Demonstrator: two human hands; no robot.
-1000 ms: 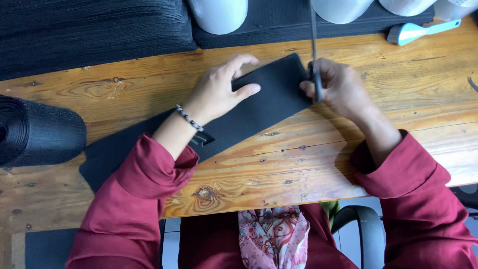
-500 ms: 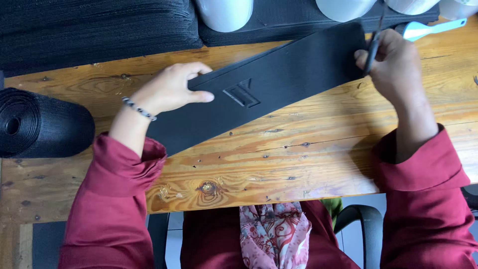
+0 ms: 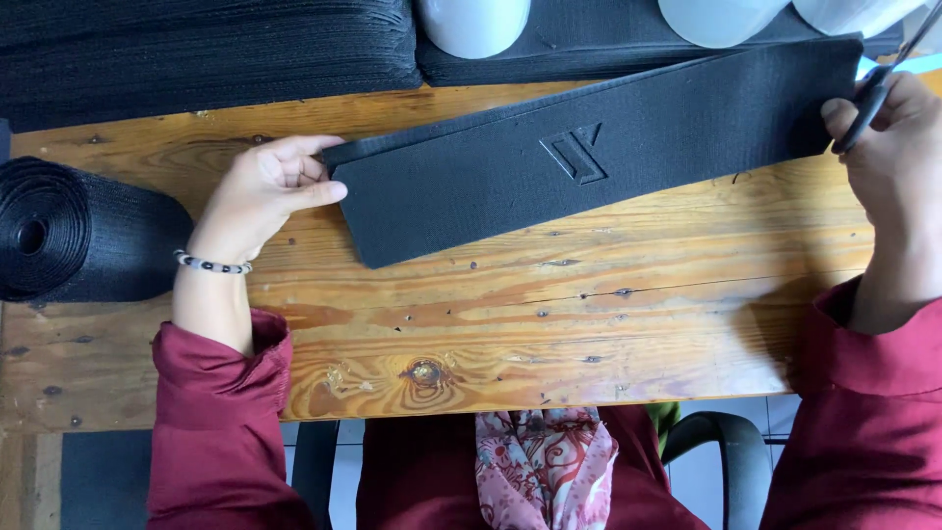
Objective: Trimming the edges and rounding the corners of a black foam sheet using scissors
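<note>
A long black fabric strip with an embossed angular mark lies slanted across the wooden table. My left hand pinches its left end between thumb and fingers. My right hand is at the strip's right end and holds black-handled scissors, whose blades run up out of the frame. Both arms wear dark red sleeves, and a beaded bracelet sits on my left wrist.
A roll of black fabric lies at the table's left edge. Stacks of black fabric fill the back. White rounded objects stand along the far edge. A chair arm shows below the table.
The strip has been pulled out to the right and now lies stretched long. My left hand slid to its left end; my right hand with the scissors moved right.
</note>
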